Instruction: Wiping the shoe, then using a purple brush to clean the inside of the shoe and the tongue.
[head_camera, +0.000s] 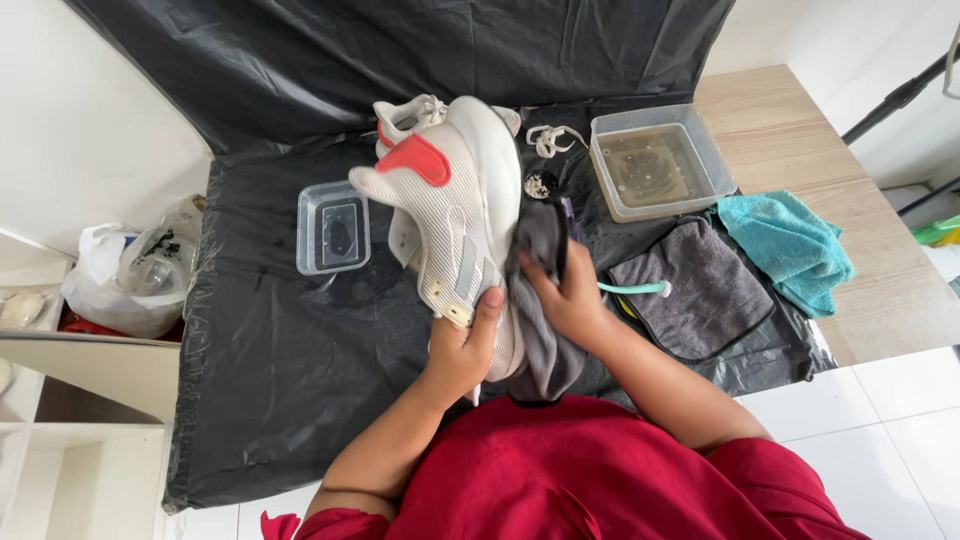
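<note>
Black plastic sheet (300, 380) over wooden table (780, 120)

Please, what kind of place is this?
Probably a home corner set up for washing shoes: black plastic sheet over a low table, a tub of murky water, cloths, white tiled floor.

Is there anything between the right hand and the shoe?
Yes. A grey cloth lies between the right hand and the white shoe; the hand presses the cloth against the shoe's side. The left hand grips the shoe directly, with nothing between.
</note>
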